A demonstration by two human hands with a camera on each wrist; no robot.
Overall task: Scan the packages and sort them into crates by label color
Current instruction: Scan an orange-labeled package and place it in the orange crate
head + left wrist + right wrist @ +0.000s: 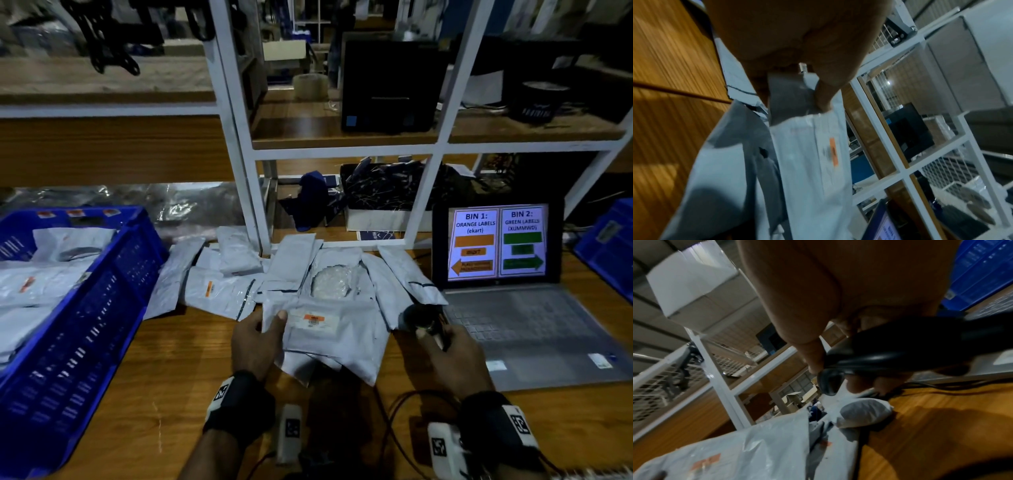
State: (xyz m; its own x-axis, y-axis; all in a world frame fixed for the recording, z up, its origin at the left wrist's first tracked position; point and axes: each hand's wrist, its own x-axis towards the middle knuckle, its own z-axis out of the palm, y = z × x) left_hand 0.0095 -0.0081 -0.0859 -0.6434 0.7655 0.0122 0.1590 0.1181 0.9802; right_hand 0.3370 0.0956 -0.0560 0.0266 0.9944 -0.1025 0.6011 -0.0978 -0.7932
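My left hand (265,334) pinches the left edge of a grey package (329,337) with an orange label (314,318), thumb on top; the left wrist view shows the same package (809,162) hanging from the fingers. My right hand (445,353) grips a black barcode scanner (423,320), its head turned toward the package; the scanner (879,353) fills the right wrist view. Several more grey packages (239,274) lie piled on the wooden table (171,359) behind. A blue crate (85,308) at the left holds orange-labelled packages. Another blue crate (606,246) shows at the right edge.
An open laptop (496,246) at the right shows "BIN 1: orange labels" with a left arrow and "BIN 2: green labels" with a right arrow. A white shelf frame (246,171) stands behind the pile. Cables (404,404) run across the near table.
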